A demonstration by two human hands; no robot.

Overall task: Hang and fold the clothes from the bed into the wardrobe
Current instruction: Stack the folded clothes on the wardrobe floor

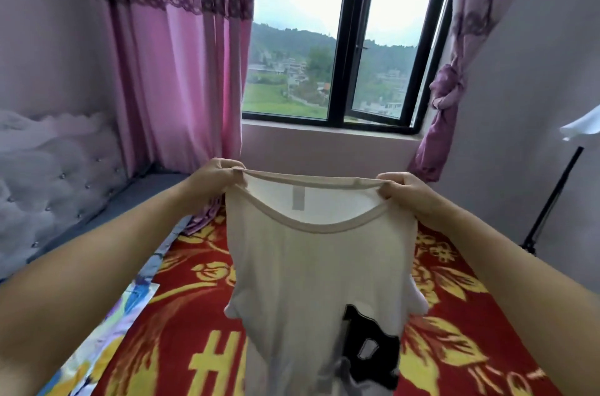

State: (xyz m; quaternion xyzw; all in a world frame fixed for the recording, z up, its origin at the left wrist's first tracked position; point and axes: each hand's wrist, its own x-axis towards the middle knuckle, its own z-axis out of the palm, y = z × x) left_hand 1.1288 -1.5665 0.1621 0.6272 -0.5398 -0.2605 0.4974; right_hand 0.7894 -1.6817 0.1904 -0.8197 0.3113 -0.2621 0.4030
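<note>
A cream T-shirt [311, 266] with a beige neckband hangs in the air over the bed, its neck opening stretched wide and its inside label showing. My left hand [211, 178] pinches the left end of the neckband. My right hand [406, 189] pinches the right end. A black printed patch shows on the shirt's lower part. The bed [454, 314] below has a red blanket with yellow flowers. The wardrobe is out of view.
A padded grey headboard [48, 175] stands at the left. Pink curtains [168, 55] flank the window [341, 38] straight ahead. A black stand [552, 197] with a white shade leans by the right wall. A patterned blue sheet [123, 314] lies along the bed's left edge.
</note>
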